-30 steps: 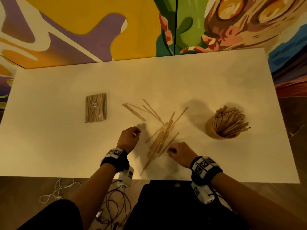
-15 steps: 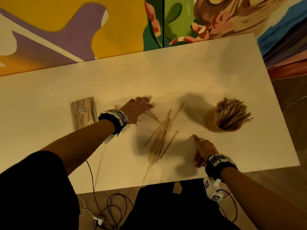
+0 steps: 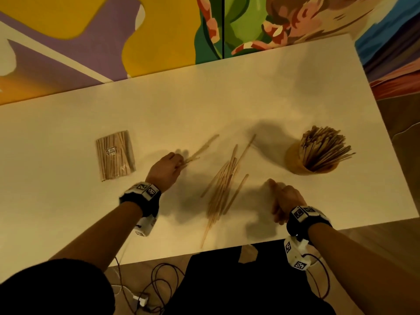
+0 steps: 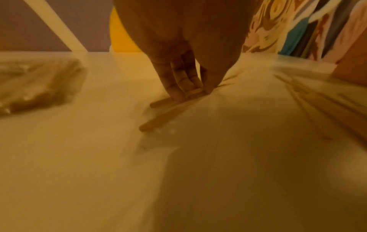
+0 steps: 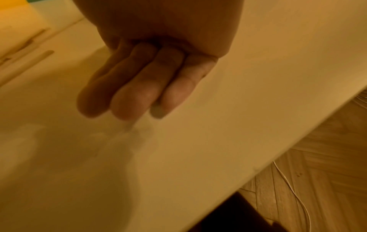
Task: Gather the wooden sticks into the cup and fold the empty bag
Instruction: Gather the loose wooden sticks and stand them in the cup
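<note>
A tan cup point(image 3: 295, 160) crammed with wooden sticks stands at the right of the white table point(image 3: 68, 212). A loose pile of sticks point(image 3: 223, 185) lies in the middle. A flat clear bag point(image 3: 115, 154) with sticks inside lies at the left. My left hand point(image 3: 179, 163) sits between bag and pile and pinches a few sticks point(image 3: 202, 148) against the table. The left wrist view shows thumb and fingers point(image 4: 178, 87) closed on those sticks point(image 4: 164, 113). My right hand point(image 3: 275, 192) hovers right of the pile, near the front edge. Its fingers point(image 5: 135, 94) are relaxed and hold nothing.
A painted wall panel point(image 3: 159, 30) runs along the table's far edge. Cables point(image 3: 159, 280) lie on the wooden floor below the near edge. The bag point(image 4: 37, 84) shows blurred at the left of the left wrist view, and the pile point(image 4: 317, 106) at its right.
My left hand has drawn back toward me from the far sticks and now pinches a few of them, which have swung round. The right hand has barely shifted.
</note>
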Action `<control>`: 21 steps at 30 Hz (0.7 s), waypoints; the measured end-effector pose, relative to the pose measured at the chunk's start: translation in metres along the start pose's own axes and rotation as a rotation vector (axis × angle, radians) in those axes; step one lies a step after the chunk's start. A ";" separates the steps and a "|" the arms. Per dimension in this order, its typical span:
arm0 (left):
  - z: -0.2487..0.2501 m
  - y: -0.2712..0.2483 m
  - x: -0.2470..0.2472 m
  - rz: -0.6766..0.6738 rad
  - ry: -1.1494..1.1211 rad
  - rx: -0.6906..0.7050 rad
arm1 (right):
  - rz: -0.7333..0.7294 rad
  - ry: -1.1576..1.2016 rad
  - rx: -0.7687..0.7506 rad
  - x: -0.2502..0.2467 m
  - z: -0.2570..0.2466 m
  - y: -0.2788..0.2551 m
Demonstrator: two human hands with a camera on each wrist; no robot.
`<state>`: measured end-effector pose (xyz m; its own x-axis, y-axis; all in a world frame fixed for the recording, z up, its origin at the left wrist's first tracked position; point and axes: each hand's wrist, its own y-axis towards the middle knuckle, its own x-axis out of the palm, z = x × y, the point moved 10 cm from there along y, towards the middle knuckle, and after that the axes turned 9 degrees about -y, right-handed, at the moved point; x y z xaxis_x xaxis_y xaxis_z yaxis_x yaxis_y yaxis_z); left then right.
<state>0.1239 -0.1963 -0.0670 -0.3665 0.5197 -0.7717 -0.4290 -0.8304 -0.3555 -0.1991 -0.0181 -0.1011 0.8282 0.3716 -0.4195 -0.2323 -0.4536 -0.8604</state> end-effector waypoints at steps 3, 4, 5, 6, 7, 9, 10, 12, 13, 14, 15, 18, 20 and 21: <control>0.019 -0.015 0.025 0.013 -0.052 -0.068 | 0.011 -0.022 -0.006 0.000 0.000 0.003; 0.025 -0.017 0.031 0.024 -0.077 -0.096 | 0.013 -0.026 -0.005 0.000 -0.001 0.003; 0.030 -0.019 0.038 0.040 -0.119 -0.117 | 0.012 -0.028 -0.006 0.000 -0.002 0.003; 0.035 -0.020 0.044 0.054 -0.167 -0.131 | 0.013 -0.025 -0.006 0.000 -0.001 0.004; 0.041 -0.021 0.049 0.062 -0.218 -0.143 | 0.013 -0.029 -0.004 0.000 -0.001 0.005; 0.050 -0.024 0.060 0.064 -0.317 -0.168 | 0.021 -0.050 0.003 0.000 0.000 0.004; 0.051 -0.028 0.064 0.074 -0.376 -0.185 | 0.024 -0.058 0.003 0.000 0.000 0.004; 0.050 -0.037 0.067 0.111 -0.494 -0.222 | 0.027 -0.044 0.005 -0.001 0.000 0.004; 0.045 -0.045 0.066 0.137 -0.537 -0.240 | 0.031 -0.037 0.007 0.000 0.000 0.004; 0.041 -0.050 0.065 0.162 -0.563 -0.253 | 0.039 -0.026 0.010 -0.001 0.001 0.004; 0.033 -0.058 0.065 0.180 -0.574 -0.272 | 0.048 -0.013 0.011 0.000 0.002 0.004; 0.008 -0.076 0.063 0.197 -0.568 -0.333 | 0.077 0.007 0.011 -0.001 0.003 0.002; -0.002 -0.075 0.055 0.208 -0.538 -0.348 | 0.081 0.010 0.019 0.000 0.002 0.001; -0.003 -0.068 0.049 0.214 -0.516 -0.341 | 0.082 0.009 0.021 0.000 0.002 0.001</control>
<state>0.1373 -0.1154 -0.0818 -0.8006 0.2948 -0.5217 -0.0474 -0.8991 -0.4353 -0.2003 -0.0165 -0.1023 0.8106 0.3266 -0.4860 -0.3100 -0.4647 -0.8294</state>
